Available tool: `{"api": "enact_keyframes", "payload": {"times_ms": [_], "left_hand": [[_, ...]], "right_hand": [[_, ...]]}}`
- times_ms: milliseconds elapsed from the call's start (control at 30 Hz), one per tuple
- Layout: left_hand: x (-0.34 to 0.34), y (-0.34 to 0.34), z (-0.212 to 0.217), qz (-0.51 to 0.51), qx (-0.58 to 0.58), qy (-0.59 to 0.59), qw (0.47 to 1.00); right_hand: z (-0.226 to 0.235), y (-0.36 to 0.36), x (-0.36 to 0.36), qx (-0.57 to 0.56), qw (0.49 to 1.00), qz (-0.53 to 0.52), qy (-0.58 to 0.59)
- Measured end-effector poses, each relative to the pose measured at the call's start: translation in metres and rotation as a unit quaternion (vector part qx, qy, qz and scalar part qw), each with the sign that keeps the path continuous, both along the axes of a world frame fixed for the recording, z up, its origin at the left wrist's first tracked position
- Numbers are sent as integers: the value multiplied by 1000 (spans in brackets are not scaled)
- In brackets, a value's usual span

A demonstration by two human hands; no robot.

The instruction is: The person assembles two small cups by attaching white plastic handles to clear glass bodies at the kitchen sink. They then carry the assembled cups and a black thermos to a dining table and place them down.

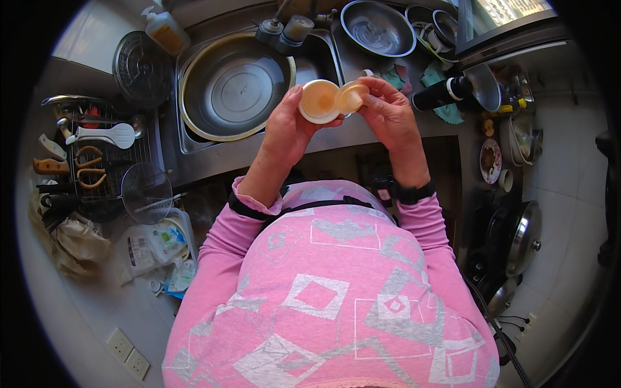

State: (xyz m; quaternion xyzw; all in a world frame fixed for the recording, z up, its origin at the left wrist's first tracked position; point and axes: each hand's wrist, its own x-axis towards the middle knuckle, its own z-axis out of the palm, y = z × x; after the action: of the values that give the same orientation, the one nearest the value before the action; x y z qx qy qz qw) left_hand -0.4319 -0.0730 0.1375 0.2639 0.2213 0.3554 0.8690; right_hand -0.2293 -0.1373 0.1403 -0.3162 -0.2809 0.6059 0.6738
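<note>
As your left hand (289,123) curls round the white-rimmed tub (315,102) and your right hand (392,118) pinches its lid (350,98), you're maybe opening or shutting it, so hold both steady next.

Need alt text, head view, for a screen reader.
A person's left hand holds an open round white container with an orange-toned interior, and the right hand holds a smaller round, lid-like piece at its right edge. Beyond them, a wide metal basin sits at a sink; a white spatula lies at left.
</note>
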Motion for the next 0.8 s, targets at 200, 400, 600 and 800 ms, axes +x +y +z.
{"api": "enact_keyframes", "payload": {"times_ms": [200, 400, 600, 800], "left_hand": [[1, 0, 0, -10, -24, -6, 1000], [5, 1, -7, 12, -33, 10, 999], [5, 1, -12, 12, -21, 22, 999], [6, 3, -14, 12, -20, 15, 1000]], "right_hand": [[2, 2, 1, -35, 999, -4, -1], [17, 0, -12, -65, 995, -46, -66], [20, 4, -22, -79, 981, -95, -148], [23, 4, -32, -109, 926, -146, -331]]}}
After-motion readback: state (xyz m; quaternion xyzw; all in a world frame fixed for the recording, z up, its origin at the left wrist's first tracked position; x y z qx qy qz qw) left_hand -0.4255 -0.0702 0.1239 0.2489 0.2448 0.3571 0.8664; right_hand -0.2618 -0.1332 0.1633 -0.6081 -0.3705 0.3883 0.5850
